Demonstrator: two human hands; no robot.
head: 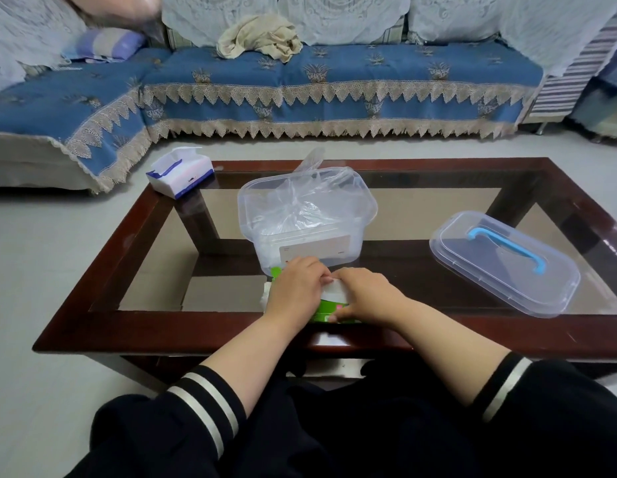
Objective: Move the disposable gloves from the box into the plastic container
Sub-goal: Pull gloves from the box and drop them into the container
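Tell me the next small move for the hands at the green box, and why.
Probably pull out the next gloves and lift them into the container. Both hands, left and right, are on the green box at the table's near edge; the right seems to steady it. The container right behind it stands open, some gloves already inside, its lid set aside to the right.

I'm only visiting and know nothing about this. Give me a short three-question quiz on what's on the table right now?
1. True or false: the lid is on the plastic container.
2. What colour is the lid's handle?
3. Both hands are on which item? A the tissue pack, B the green box, C the lid.

Key: 1 false, the lid lies to the container's right. 2 blue. 3 B; left hand, right hand.
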